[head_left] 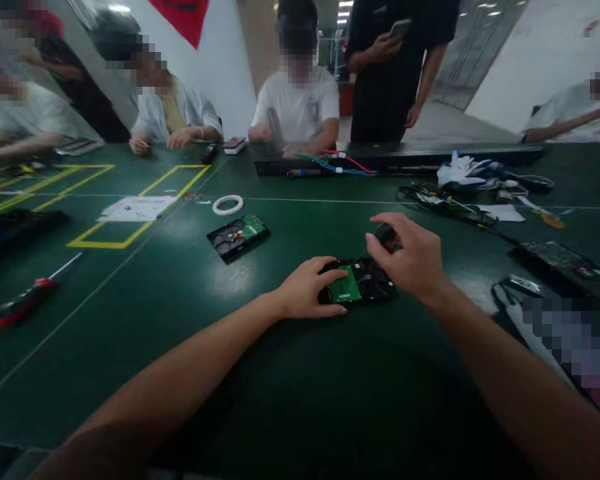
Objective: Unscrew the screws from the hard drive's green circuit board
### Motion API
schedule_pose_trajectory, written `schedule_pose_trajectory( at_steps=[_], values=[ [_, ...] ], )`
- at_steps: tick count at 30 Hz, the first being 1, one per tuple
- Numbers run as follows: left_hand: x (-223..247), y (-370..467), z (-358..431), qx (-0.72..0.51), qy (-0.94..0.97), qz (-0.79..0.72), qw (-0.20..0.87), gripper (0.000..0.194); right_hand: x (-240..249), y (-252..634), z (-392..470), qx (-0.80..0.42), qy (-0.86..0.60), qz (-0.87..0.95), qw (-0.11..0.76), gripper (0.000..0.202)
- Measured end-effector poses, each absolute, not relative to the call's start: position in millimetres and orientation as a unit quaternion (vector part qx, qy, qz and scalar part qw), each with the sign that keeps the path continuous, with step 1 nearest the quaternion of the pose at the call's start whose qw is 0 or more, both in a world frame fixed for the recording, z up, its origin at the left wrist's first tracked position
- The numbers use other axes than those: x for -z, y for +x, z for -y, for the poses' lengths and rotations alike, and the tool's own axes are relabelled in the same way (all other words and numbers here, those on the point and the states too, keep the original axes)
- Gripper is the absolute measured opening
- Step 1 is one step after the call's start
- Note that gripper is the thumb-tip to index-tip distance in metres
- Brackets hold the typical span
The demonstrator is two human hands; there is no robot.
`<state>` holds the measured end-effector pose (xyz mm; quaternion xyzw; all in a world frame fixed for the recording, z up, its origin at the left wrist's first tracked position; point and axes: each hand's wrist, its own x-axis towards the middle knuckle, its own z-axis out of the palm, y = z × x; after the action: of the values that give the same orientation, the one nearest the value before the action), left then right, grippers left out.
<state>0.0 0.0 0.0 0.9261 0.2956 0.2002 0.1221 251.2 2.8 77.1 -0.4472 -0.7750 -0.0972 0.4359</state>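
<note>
A hard drive point(373, 280) lies on the green table in front of me, its green circuit board facing up. My left hand point(313, 288) is closed around the drive's left end, thumb along the near edge and fingers over the board and far edge. A screwdriver point(385, 233) with a dark handle is pinched in my right hand point(411, 257). Its thin shaft slants down and left to the drive's far edge; where the tip meets the drive is too small to make out. A second hard drive point(239, 236) with small loose parts on it lies farther back to the left.
A red-and-black screwdriver point(30, 297) lies at left. A white tape ring point(227, 205) and paper sheet point(137, 209) lie beyond. Cables point(443, 200), gloves point(467, 172) and a dark device point(563, 267) are at right. Several people sit or stand across the table.
</note>
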Motion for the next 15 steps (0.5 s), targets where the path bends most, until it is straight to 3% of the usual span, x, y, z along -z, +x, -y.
schedule_pose_trajectory(
  at_steps=[7, 15],
  values=[
    [-0.4, 6.7, 11.5, -0.200, 0.909, -0.355, 0.094, 0.076, -76.8, 251.3, -2.6, 0.084, -0.451, 0.775, 0.435, 0.024],
    [-11.0, 21.9, 36.0, -0.181, 0.891, -0.405, 0.097, 0.087, -78.6, 253.5, -1.2, 0.084, -0.452, 0.772, 0.438, 0.023]
  ],
)
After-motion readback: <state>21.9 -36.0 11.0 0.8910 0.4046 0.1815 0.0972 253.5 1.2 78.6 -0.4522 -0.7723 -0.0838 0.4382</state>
